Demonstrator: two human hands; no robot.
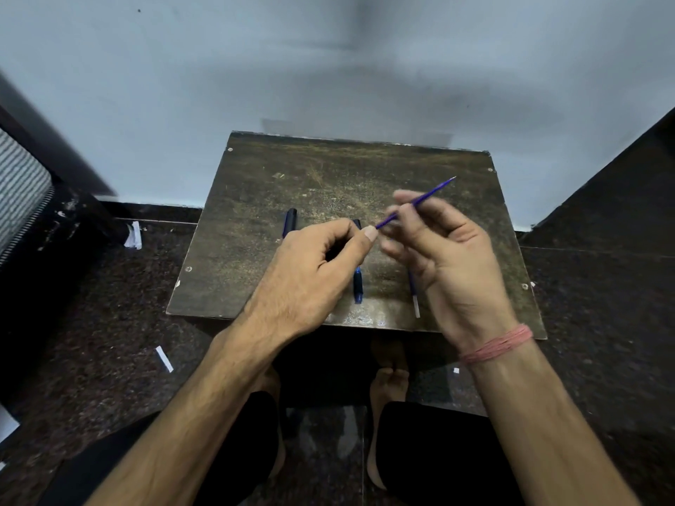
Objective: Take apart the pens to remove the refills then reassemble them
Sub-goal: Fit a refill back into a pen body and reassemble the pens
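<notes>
Head: R hand (443, 250) pinches refill (425, 197) (tip up); L hand (321, 264) fisted.

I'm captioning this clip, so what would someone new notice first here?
The thin blue refill held up over the middle of the worn wooden board, pinched by the right hand with the left hand at its lower end. Dark pen parts lie on the board beneath.

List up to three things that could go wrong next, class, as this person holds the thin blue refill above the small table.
1. The refill is held between the right hand and left hand; it may bend.
2. Its tip points up and away, unsupported, so ink may smear the fingers.
3. A second refill lies near the table front edge and could roll off.
</notes>
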